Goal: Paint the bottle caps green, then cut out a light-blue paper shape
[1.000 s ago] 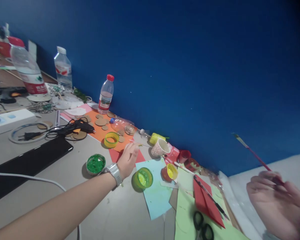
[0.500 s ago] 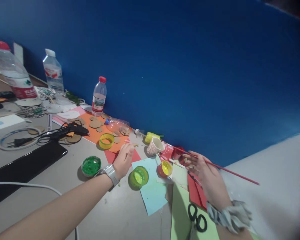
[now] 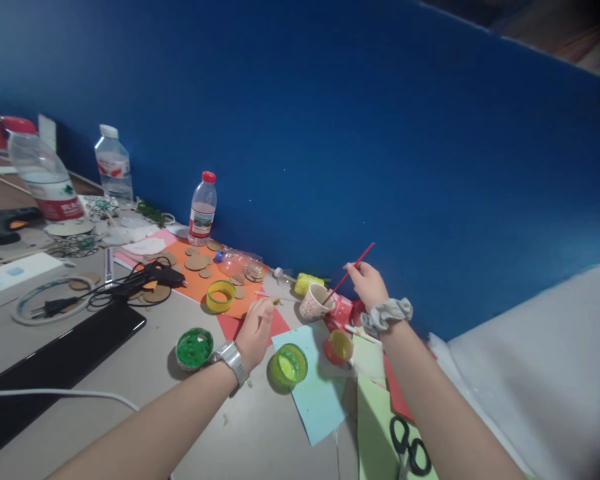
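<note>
Right hand (image 3: 371, 287) pinching red brush (image 3: 341, 284) in patterned cup (image 3: 310, 308), left hand (image 3: 256, 333) apart, its grip unclear, bottle label (image 3: 201, 221) unreadable

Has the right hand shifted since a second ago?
Yes. The right hand has come left, from well right of the patterned cup to close beside it; the red brush now slants toward the cup's mouth.

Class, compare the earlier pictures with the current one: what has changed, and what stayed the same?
The right hand has moved left from the far right, carrying the red paintbrush, whose lower end now reaches into the patterned cup. Nothing was visibly let go. The left hand stays by the red paper; the green paint bowl stays put.
</note>
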Demonstrator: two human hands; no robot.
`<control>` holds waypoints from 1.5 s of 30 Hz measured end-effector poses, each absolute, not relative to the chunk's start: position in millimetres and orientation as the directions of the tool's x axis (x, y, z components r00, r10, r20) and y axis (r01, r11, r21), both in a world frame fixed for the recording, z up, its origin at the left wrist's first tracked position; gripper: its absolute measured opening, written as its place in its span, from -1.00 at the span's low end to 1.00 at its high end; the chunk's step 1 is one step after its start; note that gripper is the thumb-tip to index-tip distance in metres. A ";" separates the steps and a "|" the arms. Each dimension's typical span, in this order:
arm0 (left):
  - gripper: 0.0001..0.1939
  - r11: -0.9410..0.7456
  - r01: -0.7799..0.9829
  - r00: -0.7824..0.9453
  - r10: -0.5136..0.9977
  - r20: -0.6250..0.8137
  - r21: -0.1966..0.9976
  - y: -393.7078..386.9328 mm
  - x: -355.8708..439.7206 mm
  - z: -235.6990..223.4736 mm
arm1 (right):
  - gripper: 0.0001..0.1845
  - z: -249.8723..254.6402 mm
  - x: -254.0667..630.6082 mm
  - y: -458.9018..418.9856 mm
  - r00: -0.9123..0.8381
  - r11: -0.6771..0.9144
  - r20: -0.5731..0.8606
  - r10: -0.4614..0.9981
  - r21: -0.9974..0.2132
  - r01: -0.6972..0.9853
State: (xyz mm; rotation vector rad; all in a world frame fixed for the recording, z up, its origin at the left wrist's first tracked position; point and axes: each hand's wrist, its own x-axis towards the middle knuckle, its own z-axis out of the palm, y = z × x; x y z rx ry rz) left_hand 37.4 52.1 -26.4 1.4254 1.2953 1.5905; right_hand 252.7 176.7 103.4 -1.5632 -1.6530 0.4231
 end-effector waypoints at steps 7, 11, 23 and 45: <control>-0.51 -0.311 0.126 -0.222 0.917 0.332 0.942 51.8 37.7 -27.0 | -0.57 96.2 258.3 195.6 0.203 0.142 0.359 0.911 -0.735 0.663; -0.51 -0.312 0.107 -0.228 0.917 0.329 0.944 52.6 37.9 -28.6 | -0.60 103.2 257.0 188.6 0.233 0.159 0.400 0.886 -0.736 0.658; -0.47 -0.319 0.051 -0.201 0.925 0.323 0.946 55.0 35.9 -31.7 | -0.64 198.5 254.8 58.2 -0.208 0.288 0.211 0.955 -0.829 0.479; -0.32 -0.276 -0.049 -0.134 0.954 0.268 0.960 40.4 30.7 -16.6 | -0.49 37.6 391.1 -43.6 -0.120 0.106 -0.146 0.982 -0.096 0.990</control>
